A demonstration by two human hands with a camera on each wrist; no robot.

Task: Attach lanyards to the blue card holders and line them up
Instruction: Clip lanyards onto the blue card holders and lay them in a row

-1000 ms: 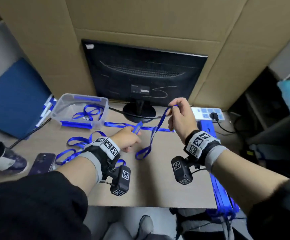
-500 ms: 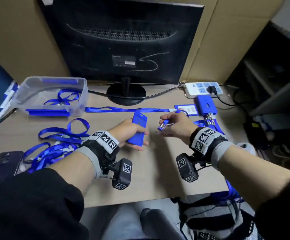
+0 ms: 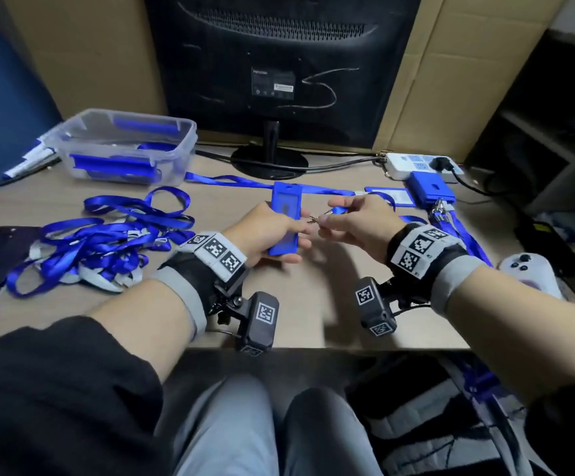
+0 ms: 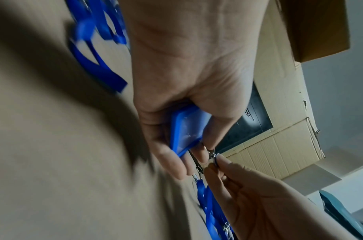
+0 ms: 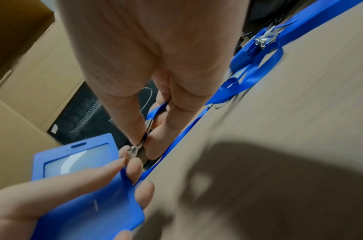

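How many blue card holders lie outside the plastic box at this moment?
3: one card holder held in the left hand, one flat holder by the power strip, one thicker holder beside it. That one may be a stack; others may be hidden.

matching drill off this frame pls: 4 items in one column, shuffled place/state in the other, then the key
Items
1. card holder
2. lanyard clip
3. loose lanyard pile
4. clear plastic bin

Places/states
A. tangled on the desk, at the person's left
B. pinched by the right hand
C. at the back left of the desk, beside the monitor stand
D. in the left hand's grip

Pairs: 1-D, 2-B, 3-A, 4-C
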